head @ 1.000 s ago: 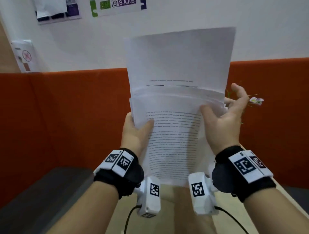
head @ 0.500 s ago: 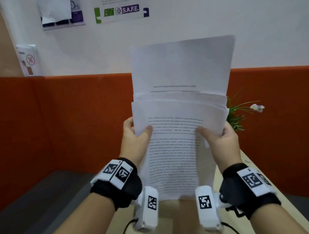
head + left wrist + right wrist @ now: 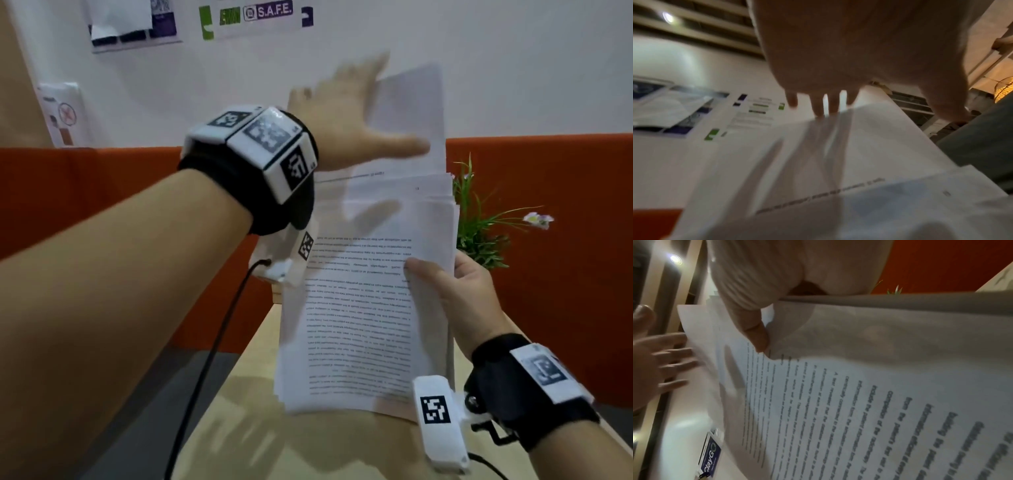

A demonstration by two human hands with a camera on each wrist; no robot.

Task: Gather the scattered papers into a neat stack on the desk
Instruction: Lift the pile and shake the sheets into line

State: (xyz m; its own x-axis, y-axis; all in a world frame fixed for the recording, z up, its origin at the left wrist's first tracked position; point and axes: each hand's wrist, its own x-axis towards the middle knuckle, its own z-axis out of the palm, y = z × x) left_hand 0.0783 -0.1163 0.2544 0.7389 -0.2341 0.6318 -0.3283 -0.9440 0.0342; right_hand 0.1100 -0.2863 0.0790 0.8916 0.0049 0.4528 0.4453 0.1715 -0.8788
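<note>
A stack of printed papers (image 3: 359,308) stands upright, its lower edge down at the light wooden desk (image 3: 239,411). One sheet sticks up well above the others. My right hand (image 3: 445,291) grips the stack's right edge, thumb (image 3: 756,335) on the front page (image 3: 859,386) and fingers hidden behind. My left hand (image 3: 356,116) is raised and blurred, fingers straight (image 3: 818,105), at the top of the tall sheet (image 3: 838,162). In the right wrist view the left hand's fingers (image 3: 670,363) lie against that sheet's edge.
An orange partition (image 3: 102,222) runs behind the desk, with a white wall and posters (image 3: 253,13) above. A small green plant with a pale flower (image 3: 486,226) stands right of the papers. A dark grey surface (image 3: 144,394) lies left of the desk.
My left hand has let go of the stack's left edge and swung up to the top of the tall sheet. The right hand still holds the right edge; the stack has come lower.
</note>
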